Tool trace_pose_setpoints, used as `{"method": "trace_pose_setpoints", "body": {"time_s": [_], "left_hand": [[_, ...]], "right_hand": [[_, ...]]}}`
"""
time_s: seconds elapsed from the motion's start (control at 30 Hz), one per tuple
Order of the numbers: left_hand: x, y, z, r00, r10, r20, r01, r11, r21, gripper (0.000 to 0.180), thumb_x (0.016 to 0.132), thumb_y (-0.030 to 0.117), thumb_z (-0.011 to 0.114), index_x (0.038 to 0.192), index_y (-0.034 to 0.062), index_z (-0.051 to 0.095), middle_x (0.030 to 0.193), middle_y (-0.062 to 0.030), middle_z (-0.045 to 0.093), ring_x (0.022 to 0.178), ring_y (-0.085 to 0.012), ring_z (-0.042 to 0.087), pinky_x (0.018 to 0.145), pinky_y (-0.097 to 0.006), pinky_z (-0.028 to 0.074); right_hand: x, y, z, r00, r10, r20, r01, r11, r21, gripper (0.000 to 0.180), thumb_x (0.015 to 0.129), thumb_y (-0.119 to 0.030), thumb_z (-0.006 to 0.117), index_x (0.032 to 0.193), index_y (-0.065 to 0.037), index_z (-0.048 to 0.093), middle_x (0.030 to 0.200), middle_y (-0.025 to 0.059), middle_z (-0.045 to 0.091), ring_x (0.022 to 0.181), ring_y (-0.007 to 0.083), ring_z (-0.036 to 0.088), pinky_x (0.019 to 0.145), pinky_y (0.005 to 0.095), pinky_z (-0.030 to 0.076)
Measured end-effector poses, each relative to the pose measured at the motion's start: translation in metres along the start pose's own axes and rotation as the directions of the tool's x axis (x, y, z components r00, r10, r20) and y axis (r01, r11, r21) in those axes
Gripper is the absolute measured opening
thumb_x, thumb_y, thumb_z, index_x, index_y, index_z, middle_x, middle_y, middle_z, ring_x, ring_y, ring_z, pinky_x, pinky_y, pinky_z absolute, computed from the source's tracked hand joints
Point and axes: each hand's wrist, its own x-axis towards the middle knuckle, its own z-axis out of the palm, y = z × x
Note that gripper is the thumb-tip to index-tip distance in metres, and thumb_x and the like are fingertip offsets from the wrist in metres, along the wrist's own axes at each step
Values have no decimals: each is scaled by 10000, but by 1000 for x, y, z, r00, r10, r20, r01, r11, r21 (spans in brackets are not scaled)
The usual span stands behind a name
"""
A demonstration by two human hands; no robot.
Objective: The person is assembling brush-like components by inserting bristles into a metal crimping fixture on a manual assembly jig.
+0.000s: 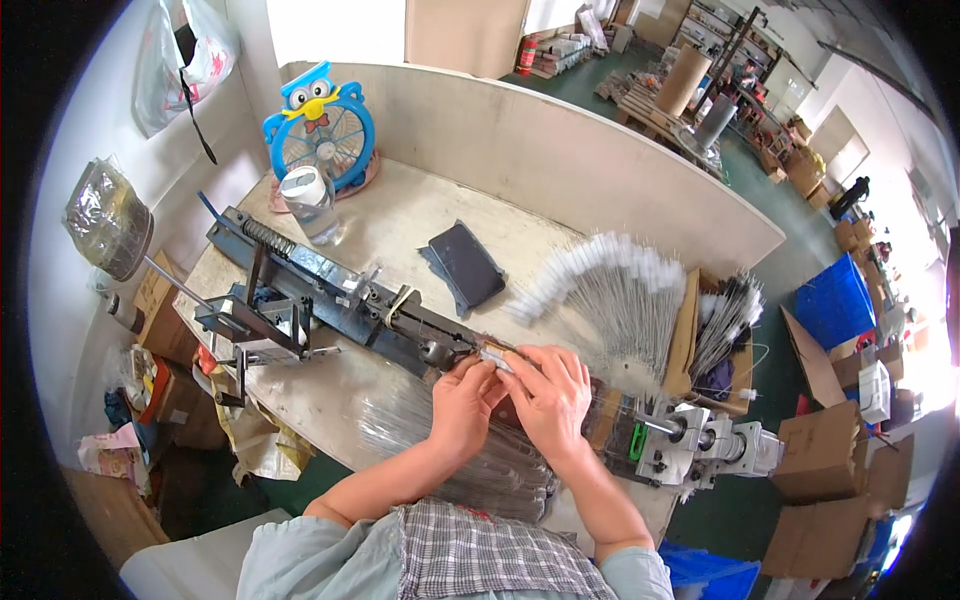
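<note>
My left hand [462, 402] and my right hand [551, 395] meet over the middle of a long dark metal machine [330, 300] lying across the workbench. Together they pinch a small pale piece [496, 357] right at the machine's track. Beneath my wrists lies a bundle of thin clear-wrapped rods [420, 420]. A fan of thin wires with white tips [610, 285] spreads out just beyond my right hand.
A dark wallet-like pouch [466, 264] lies behind the machine. A blue owl-shaped fan [322, 125] and a clear bottle [308, 203] stand at the back left. A grey motor block [690, 445] sits at the machine's right end. Cardboard boxes [825, 455] and blue crates [835, 300] stand on the floor.
</note>
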Motion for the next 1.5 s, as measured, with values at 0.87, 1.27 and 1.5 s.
{"method": "trace_pose_setpoints", "body": {"time_s": [0.87,1.27,1.5], "left_hand": [[-3,4,-2,999,-42,20,43,999,-29,538,948,510,345,1042,8,516,1048,-140,577,979,-240,581,886,-382,481],[-13,8,-10,983,-171,60,147,946,290,597,967,480,318,1331,9,357,1329,-141,449,1197,-249,466,964,-384,408],[-25,53,-73,993,42,-110,25,838,545,360,908,237,535,1195,20,510,1066,-110,620,963,-213,603,808,-368,494]], "right_hand": [[-5,9,-27,966,44,255,-25,997,-78,202,694,-142,709,878,-69,673,793,32,618,860,225,559,756,355,421],[-6,11,-43,994,13,106,-29,989,145,171,740,-95,663,908,-70,649,836,26,634,853,222,572,736,359,430],[-72,4,-27,940,-88,330,-50,921,387,158,701,-40,641,854,-80,643,793,30,611,770,217,584,630,320,471]]}}
